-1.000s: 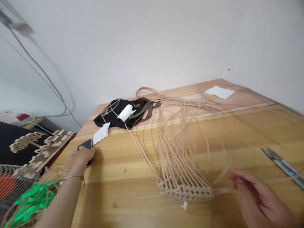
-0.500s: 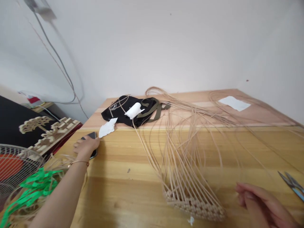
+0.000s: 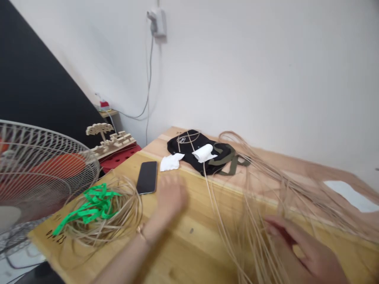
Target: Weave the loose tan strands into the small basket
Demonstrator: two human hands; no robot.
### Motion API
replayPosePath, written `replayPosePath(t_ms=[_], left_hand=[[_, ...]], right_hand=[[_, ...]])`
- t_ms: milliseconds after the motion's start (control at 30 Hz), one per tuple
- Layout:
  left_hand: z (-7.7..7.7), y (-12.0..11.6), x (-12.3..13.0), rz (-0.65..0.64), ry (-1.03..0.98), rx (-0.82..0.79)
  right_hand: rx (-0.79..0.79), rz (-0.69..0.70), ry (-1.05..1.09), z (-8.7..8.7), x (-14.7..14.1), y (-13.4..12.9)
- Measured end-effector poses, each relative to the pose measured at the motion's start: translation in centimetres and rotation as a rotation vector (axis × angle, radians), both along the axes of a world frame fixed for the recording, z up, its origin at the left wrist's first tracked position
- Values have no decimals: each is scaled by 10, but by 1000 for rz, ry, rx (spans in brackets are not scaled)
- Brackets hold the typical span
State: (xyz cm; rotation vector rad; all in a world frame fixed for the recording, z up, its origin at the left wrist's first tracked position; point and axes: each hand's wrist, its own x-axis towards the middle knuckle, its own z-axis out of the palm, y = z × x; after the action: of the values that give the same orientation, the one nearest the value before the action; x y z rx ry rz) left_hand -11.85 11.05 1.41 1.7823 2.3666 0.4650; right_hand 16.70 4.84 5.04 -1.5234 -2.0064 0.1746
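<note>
My left hand (image 3: 171,195), blurred by motion, is over the table just right of a dark phone (image 3: 147,177), apart from it. Its fingers are too smeared to read. My right hand (image 3: 306,248) is curled with thumb and forefinger close together, beside the long tan cords (image 3: 253,221). Whether it grips any of them is hidden. These cords run down past the lower picture edge, so the woven band they come from is out of view. A loose tan coil (image 3: 127,213) with green ribbon (image 3: 99,205) lies at the table's left.
Behind the phone are a crumpled white paper (image 3: 171,161) and a black bag (image 3: 192,138) with a white paper roll (image 3: 203,153) on it. A white sheet (image 3: 352,195) lies at the right. A fan (image 3: 44,165) stands close to the table's left edge.
My left hand has come off the phone and moved right of it. The view has swung left, and my right hand now appears closer to the cords. The scissors have left the view.
</note>
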Motion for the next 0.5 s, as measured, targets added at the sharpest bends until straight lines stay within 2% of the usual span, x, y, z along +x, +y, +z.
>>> replayPosePath(t_ms=[67,133,200,300,400,500], left_hand=[[-8,-26,28,-250,-64,2],[-18,-46,48,-433,-121,-5],[-30,-56,59,-539,-161,-19],[-49,-58,64,-620,-198,-19],[-71,-50,70,-629,-237,-28],[-97,-42,78,-644,-304,12]], right_hand=[[-66,206,-128,17,-39,33],[-119,400,-210,22,-86,63],[-163,564,-267,12,-135,87],[-203,808,-372,-19,-203,109],[-213,905,-486,-45,-251,123],[-186,837,-565,-53,-276,137]])
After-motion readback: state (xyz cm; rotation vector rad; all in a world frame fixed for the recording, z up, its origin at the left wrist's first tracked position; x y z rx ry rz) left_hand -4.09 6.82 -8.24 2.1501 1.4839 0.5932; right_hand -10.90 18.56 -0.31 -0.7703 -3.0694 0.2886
